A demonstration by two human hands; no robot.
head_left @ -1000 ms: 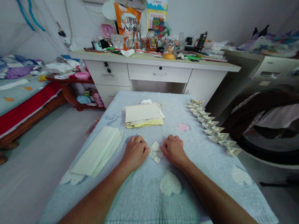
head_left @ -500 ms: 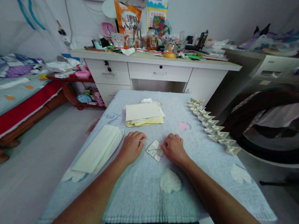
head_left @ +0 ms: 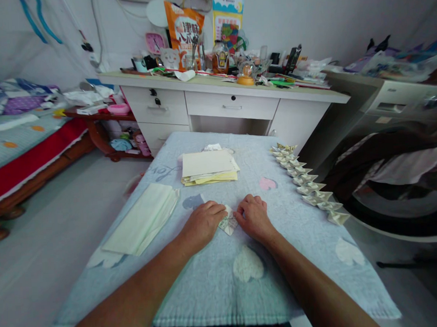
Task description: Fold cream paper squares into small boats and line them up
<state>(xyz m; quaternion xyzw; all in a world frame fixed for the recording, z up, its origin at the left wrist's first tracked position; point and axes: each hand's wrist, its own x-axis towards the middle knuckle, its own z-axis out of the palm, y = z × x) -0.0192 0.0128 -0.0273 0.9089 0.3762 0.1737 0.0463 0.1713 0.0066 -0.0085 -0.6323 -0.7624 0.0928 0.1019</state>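
The cloth-covered bench [head_left: 196, 291] carries a row of folded paper pieces [head_left: 304, 179] at right. Nearer the middle, the left hand [head_left: 204, 224] and right hand [head_left: 253, 215] curl at opposite sides of a paper square [head_left: 229, 226] lying between them; I cannot tell whether either grip pinches it. Folding seems in hand; the next move probably calls for a firm crease.

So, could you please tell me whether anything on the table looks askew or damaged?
Slightly: straight ahead, the paper stack looks untidy, with yellow sheets jutting unevenly underneath. The folded paper shows no visible damage.
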